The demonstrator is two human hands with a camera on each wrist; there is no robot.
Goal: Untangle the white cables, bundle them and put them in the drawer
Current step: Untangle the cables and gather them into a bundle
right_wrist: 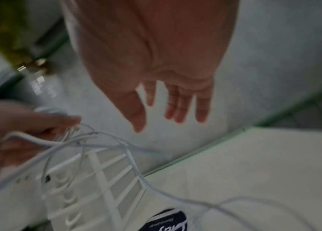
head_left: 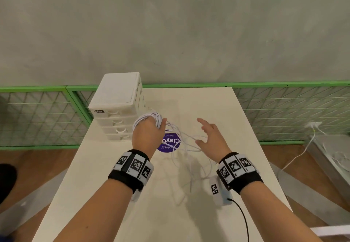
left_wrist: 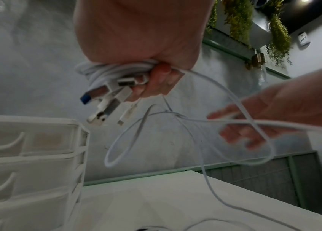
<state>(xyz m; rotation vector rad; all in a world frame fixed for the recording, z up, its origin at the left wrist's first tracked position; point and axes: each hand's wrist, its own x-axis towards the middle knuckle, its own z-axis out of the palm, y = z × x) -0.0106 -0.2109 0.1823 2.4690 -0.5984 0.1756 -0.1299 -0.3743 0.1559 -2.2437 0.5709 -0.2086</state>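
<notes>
On white table [head_left: 217, 109], purple round sticker [head_left: 169, 143] is showing "Clay", smaller print unreadable. White drawer unit [head_left: 115, 107] is carrying black label, blurred, perhaps "box"; we're counting four drawers. Our left hand [head_left: 148, 133] is gripping coiled white cables [head_left: 149, 117], loose strands trailing onto table. Our right hand [head_left: 213, 137] is hovering, fingers spread, holding nothing.

Grey plaster wall [head_left: 170, 24], green mesh railing [head_left: 284, 109] (wooden floor [head_left: 274, 154] beneath), white table [head_left: 217, 101].

Studio-like workroom: white table [head_left: 217, 109], green mesh fencing [head_left: 284, 113], concrete wall [head_left: 189, 33]
</notes>
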